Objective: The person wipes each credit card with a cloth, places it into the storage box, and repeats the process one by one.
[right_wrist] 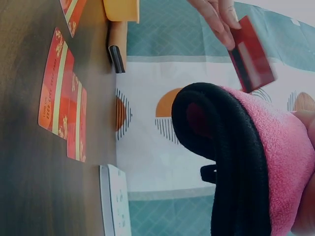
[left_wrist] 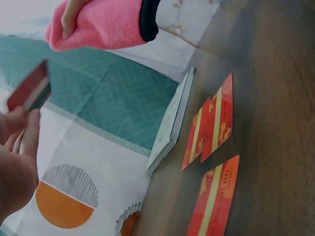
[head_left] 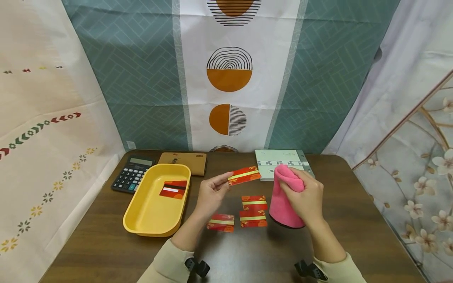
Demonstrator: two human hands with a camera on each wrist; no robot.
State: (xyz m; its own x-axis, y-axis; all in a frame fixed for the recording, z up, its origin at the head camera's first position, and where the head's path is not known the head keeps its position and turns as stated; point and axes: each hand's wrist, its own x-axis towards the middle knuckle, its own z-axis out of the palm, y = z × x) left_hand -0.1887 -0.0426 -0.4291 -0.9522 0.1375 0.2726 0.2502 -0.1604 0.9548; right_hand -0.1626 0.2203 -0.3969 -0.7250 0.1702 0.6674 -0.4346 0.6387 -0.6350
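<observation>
My left hand (head_left: 213,193) pinches a red bank card (head_left: 245,175) with a gold stripe by its left end, raised above the table. In the right wrist view the back of this card (right_wrist: 252,55) shows a dark band and a pale strip. My right hand (head_left: 307,193) grips a folded pink cloth (head_left: 286,204) with black edging, to the right of the card and apart from it. Three more red cards lie on the table below: a left card (head_left: 221,223), a front right card (head_left: 253,219) and a back right card (head_left: 254,202), the last two nearly touching.
A yellow tray (head_left: 131,214) at the left holds one red card (head_left: 173,189), dark band up. Behind it are a black calculator (head_left: 131,175) and a brown notebook (head_left: 187,162). A pale green book (head_left: 269,155) lies at the back right of the wooden table (head_left: 357,220).
</observation>
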